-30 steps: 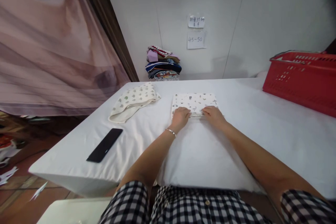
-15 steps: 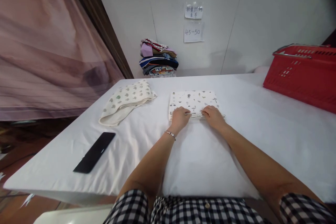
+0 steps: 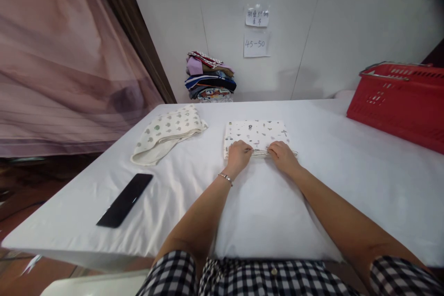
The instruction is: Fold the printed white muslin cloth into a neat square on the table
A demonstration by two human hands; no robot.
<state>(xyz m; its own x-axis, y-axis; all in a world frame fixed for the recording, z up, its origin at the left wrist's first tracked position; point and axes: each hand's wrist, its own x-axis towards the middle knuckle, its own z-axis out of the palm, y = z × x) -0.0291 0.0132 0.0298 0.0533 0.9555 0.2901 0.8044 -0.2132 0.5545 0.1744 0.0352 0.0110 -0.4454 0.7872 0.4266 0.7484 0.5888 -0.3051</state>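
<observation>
A white cloth with small printed figures [image 3: 258, 133] lies folded in several layers on the white-covered table [image 3: 333, 148]. My left hand [image 3: 239, 156] pinches its near edge left of the middle. At the same edge, a short way to the right, my right hand [image 3: 281, 155] has its fingers closed on the layers. The fingertips of both hands point towards each other, with a bit of the layered edge showing between them.
A second white cloth with grey-green prints [image 3: 169, 132] lies loosely folded at the left. Nearer is a black flat object [image 3: 125, 200]. A red basket [image 3: 398, 101] stands at the right, and a pile of folded fabrics [image 3: 210, 78] rises beyond the far edge.
</observation>
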